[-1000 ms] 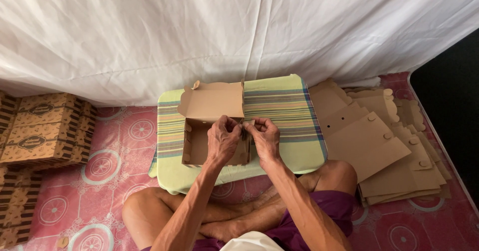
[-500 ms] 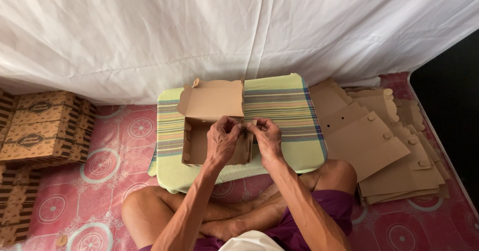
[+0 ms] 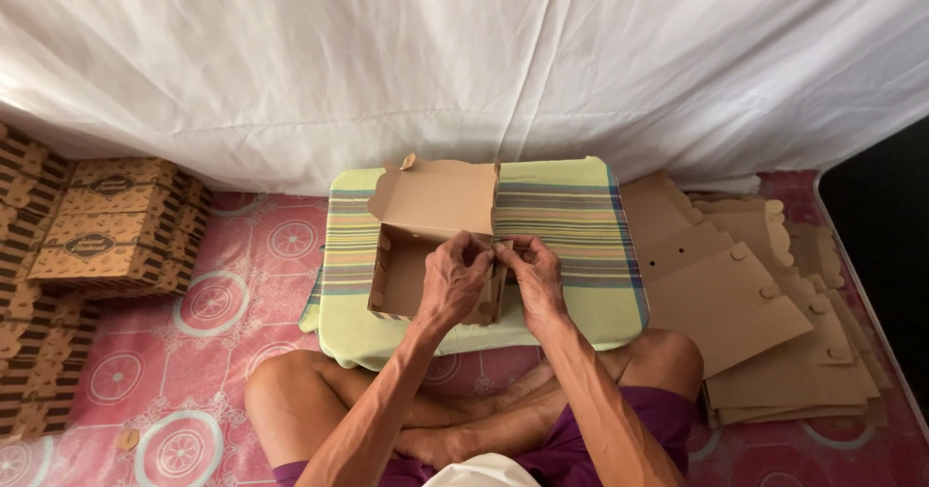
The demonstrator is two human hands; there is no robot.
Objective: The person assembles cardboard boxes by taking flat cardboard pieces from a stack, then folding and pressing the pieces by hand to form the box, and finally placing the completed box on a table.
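Observation:
A brown cardboard box (image 3: 426, 226), half folded with its lid standing up at the back, sits on a low table covered in a green striped cloth (image 3: 571, 211). My left hand (image 3: 453, 276) and my right hand (image 3: 530, 272) meet at the box's right side wall, both with fingers pinched on the cardboard edge there. The wall's flap is largely hidden under my fingers. I sit cross-legged on the floor in front of the table.
A pile of flat unfolded cardboard blanks (image 3: 750, 298) lies on the floor to the right. Stacks of finished brown printed boxes (image 3: 111, 221) stand at the left. A white sheet (image 3: 464, 61) hangs behind. The floor mat (image 3: 242, 294) is pink with circles.
Both hands stay at the box's right wall; the fingers have shifted only slightly along the edge. The box and the piles have not moved.

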